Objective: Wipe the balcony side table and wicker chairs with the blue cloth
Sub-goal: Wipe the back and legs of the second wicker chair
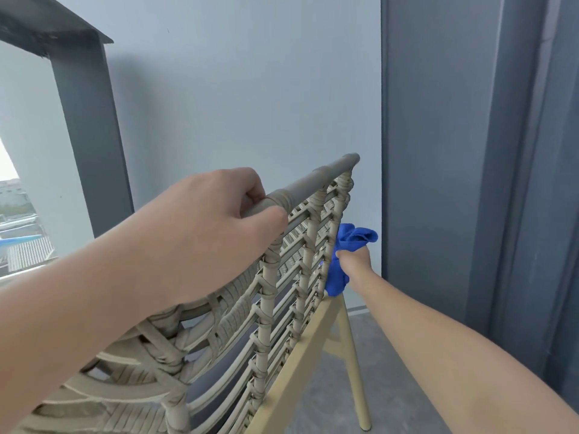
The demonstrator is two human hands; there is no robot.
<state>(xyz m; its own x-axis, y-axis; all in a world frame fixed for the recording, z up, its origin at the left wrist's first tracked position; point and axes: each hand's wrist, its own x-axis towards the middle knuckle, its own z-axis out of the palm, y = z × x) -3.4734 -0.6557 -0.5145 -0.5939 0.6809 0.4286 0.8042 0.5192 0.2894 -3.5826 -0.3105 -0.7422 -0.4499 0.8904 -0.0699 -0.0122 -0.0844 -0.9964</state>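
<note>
Nearest to us is our left forearm, and at its end the left hand (216, 227) grips the top rail (316, 180) of the wicker chair (275, 296). Its fingers are curled over the rail and the thumb closes from below, so this hand only steadies the chair.

Farther away, our right hand (354, 261) holds the blue cloth (347, 252) bunched in a closed fist at the far side edge of the chair back, just below the top corner. The cloth touches the edge, and part of it hangs down to the point where the yellowish side frame (307, 346) begins.

The relation that matters is this one: the side edge runs as a long line from the top corner down towards the back leg (354, 355), and the cloth lies at the upper part of it. So we judge that the right hand, which is the only one near it, should slide the cloth along this line.

We cannot see the right fingers behind the cloth, nor how much of the edge the cloth covers. The seat, the front of the chair and the side table are outside the view. The lower left of the chair back is cut off by the picture.
</note>
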